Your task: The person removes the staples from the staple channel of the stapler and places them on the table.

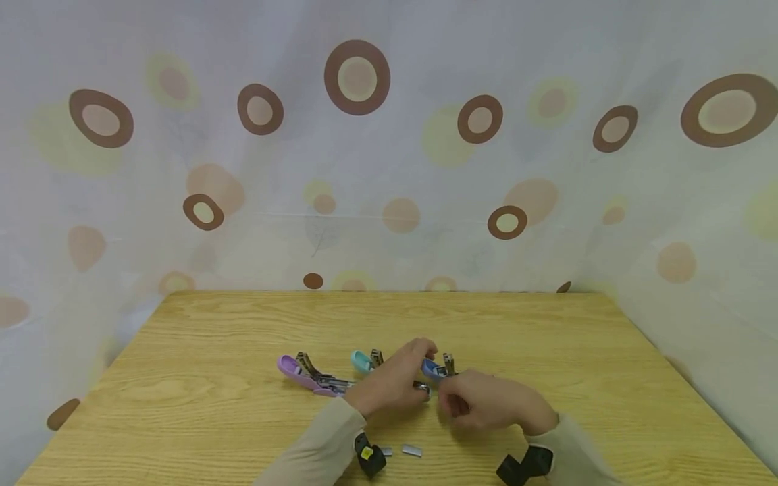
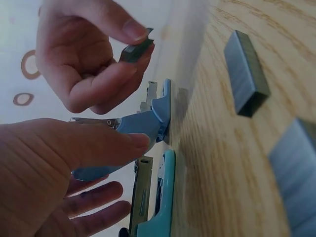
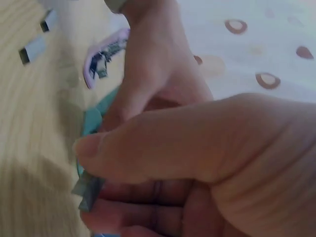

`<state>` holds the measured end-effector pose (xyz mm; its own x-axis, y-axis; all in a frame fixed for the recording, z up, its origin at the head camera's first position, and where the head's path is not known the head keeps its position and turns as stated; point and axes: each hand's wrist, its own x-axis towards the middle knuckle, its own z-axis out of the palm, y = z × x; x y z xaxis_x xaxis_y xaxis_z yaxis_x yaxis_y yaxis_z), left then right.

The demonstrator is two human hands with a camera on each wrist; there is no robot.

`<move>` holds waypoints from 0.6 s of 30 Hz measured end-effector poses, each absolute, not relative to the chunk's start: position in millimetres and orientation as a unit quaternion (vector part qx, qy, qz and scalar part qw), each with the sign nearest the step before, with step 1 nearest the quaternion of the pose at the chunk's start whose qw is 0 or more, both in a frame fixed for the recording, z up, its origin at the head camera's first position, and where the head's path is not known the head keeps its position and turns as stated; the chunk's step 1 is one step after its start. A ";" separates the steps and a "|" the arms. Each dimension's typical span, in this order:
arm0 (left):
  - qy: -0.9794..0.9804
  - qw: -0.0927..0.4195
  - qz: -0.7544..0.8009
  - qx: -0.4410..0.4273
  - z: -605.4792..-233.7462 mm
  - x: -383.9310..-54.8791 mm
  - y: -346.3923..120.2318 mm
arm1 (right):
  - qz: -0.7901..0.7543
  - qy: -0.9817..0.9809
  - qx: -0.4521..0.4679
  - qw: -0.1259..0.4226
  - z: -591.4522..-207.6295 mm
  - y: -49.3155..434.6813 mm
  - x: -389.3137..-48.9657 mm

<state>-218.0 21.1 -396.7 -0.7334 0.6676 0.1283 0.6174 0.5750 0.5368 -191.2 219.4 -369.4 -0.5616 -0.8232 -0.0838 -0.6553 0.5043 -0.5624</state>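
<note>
My left hand [image 1: 392, 379] holds a blue stapler [image 2: 143, 124], its thumb laid along the side and the other fingers behind. This stapler is opened up, with its metal part tipped up in the head view. Close by on the right, my right hand [image 1: 486, 399] pinches a short strip of staples [image 2: 134, 52] between thumb and fingers. The strip also shows beneath the thumb in the right wrist view, apart from the stapler. An opened teal stapler [image 1: 361, 361] lies beyond my left hand, partly hidden by it.
Left of the teal one lies an opened purple stapler [image 1: 292, 370]. Two more staple strips rest on the wooden table [image 1: 231, 432] near my left wrist; one strip [image 1: 412, 450] shows fully in the head view. A patterned cloth [image 1: 401, 162] hangs behind the table.
</note>
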 end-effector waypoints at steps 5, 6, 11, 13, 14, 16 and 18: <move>0.886 0.039 0.284 0.363 -397.9 -217.6 21.1 | -0.226 0.821 -0.497 0.166 -377.6 203.6 -186.0; 0.887 0.039 0.284 0.362 -398.0 -217.2 20.9 | -0.222 0.821 -0.499 0.168 -378.9 201.1 -184.9; 0.888 0.032 0.277 0.366 -396.2 -216.5 18.0 | -0.200 0.832 -0.482 0.190 -381.8 192.2 -178.9; 0.887 0.031 0.275 0.369 -394.8 -217.0 16.8 | -0.196 0.832 -0.482 0.192 -382.0 189.7 -177.3; 0.888 0.031 0.273 0.370 -394.0 -217.2 16.2 | -0.194 0.832 -0.483 0.192 -382.1 188.8 -176.7; 0.889 0.031 0.270 0.370 -392.9 -217.6 15.7 | -0.193 0.832 -0.483 0.192 -382.7 187.5 -176.0; 0.887 0.033 0.270 0.372 -391.8 -217.7 16.8 | -0.193 0.837 -0.473 0.199 -383.1 187.5 -174.7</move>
